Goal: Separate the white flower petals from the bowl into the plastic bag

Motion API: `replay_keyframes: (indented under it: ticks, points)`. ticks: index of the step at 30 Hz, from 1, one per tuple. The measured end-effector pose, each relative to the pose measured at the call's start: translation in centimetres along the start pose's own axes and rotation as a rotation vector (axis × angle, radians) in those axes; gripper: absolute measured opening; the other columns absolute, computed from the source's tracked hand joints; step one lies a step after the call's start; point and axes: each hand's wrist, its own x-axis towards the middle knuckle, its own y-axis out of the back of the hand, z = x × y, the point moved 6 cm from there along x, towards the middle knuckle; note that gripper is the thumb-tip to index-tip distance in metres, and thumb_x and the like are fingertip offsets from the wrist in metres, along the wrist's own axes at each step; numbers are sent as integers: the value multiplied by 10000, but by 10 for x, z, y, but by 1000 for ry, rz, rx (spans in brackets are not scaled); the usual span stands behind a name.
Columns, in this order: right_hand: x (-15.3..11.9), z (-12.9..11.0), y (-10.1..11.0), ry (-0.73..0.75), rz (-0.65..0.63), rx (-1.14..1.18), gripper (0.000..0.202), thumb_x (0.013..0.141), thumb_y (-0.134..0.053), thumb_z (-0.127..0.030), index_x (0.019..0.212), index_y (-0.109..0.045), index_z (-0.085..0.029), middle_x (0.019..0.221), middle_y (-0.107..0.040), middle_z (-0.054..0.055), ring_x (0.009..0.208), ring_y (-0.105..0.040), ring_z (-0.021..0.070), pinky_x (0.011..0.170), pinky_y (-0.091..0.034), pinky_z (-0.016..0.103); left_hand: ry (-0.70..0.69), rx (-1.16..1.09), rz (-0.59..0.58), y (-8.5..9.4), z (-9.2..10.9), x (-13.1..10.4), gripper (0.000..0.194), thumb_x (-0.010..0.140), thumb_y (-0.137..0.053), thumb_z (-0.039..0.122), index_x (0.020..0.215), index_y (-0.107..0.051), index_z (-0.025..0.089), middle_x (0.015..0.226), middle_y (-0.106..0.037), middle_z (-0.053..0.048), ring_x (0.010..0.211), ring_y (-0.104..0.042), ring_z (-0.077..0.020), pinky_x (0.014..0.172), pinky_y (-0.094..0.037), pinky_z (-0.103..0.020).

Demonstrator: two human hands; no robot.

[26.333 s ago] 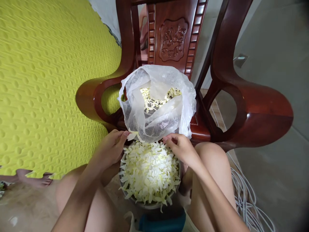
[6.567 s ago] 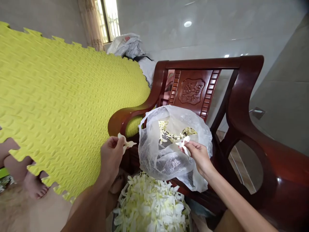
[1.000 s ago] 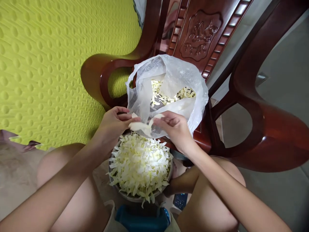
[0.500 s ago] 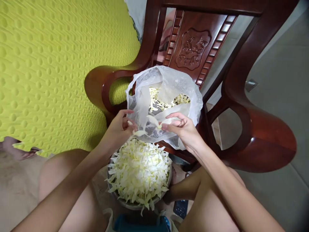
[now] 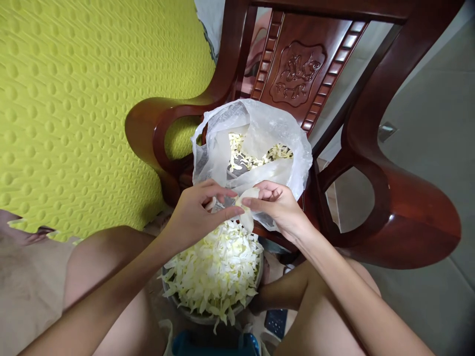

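A pale yellow-white flower (image 5: 246, 217) is pinched between the thumb and finger of my right hand (image 5: 276, 203). My left hand (image 5: 208, 210) reaches to the same flower from the left, its thumb and forefinger at the petals, with another pale petal tucked among its curled fingers. Beyond both hands, an open translucent plastic bag (image 5: 272, 126) sits on the wooden chair, small blossoms (image 5: 237, 148) inside it. Below my hands, a round metal basin (image 5: 261, 274) is heaped with white flowers (image 5: 215, 272).
The dark red wooden chair (image 5: 404, 217) has broad curved armrests on both sides. A yellow textured mat (image 5: 74, 99) lies at the left. Near the basin are a blue object (image 5: 217, 345) and a dark item (image 5: 276, 321) on the floor between my legs.
My left hand has moved right and closer to my right hand, meeting at the flower. The flower in my right hand is now turned with petals pointing down.
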Motion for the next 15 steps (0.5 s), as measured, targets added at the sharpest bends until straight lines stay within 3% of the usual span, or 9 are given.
replay_keyframes:
  ticks: [3, 8, 10, 12, 15]
  points:
    - [0, 1, -3, -18, -66, -57, 377, 544, -892, -335, 729, -595, -194, 554, -538, -78, 473, -427, 66, 452, -330, 231, 5, 23, 38, 3, -3, 1, 164, 795, -700, 372, 763, -740, 217, 745, -632, 1, 561, -436, -100, 526, -334, -250]
    - [4, -2, 12, 47, -88, -240, 330, 639, -843, -366, 793, -618, -181, 560, -466, -84, 495, -372, 67, 483, -315, 232, 319, -77, 281, 33, -28, 3, 205, 738, -730, 407, 778, -730, 205, 645, -656, -2, 556, -548, -136, 490, -392, -245]
    - [5, -6, 20, 101, -74, -360, 290, 705, -800, -370, 839, -621, -185, 561, -419, -90, 494, -343, 72, 487, -312, 235, 384, -169, 349, 43, -32, 2, 219, 723, -744, 411, 796, -729, 206, 607, -650, 9, 516, -555, -132, 458, -398, -236]
    - [2, -11, 19, 160, -100, -501, 209, 803, -708, -351, 923, -635, -196, 617, -476, -67, 515, -372, 87, 505, -331, 245, 393, -281, 305, 43, -30, 2, 216, 719, -752, 410, 772, -732, 202, 585, -638, 17, 469, -522, -110, 428, -388, -223]
    - [-6, -21, 0, 277, -205, -580, 193, 930, -483, -244, 1022, -651, -219, 893, -640, 10, 712, -533, 134, 637, -414, 276, 404, -349, 148, 29, -22, 0, 227, 710, -762, 429, 730, -742, 204, 505, -578, 26, 397, -444, -88, 369, -335, -213]
